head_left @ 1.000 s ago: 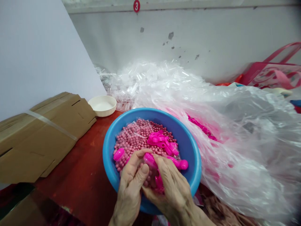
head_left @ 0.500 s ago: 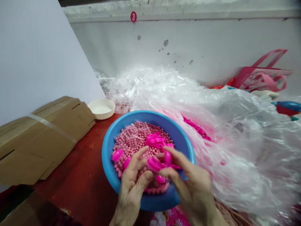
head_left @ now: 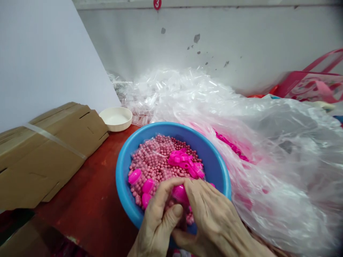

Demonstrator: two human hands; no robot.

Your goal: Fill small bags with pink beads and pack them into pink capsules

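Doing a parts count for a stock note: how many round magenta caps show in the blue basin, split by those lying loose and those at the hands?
Round magenta caps lying on the pink beads in the blue basin: 3
Cap between the left hand and right hand: 1
Total: 4

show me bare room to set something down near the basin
The red tabletop lies bare between the flattened cardboard box and the blue basin. Crowded: inside the basin, with pink beads, left hand and right hand; rightward, plastic sheeting piles up.
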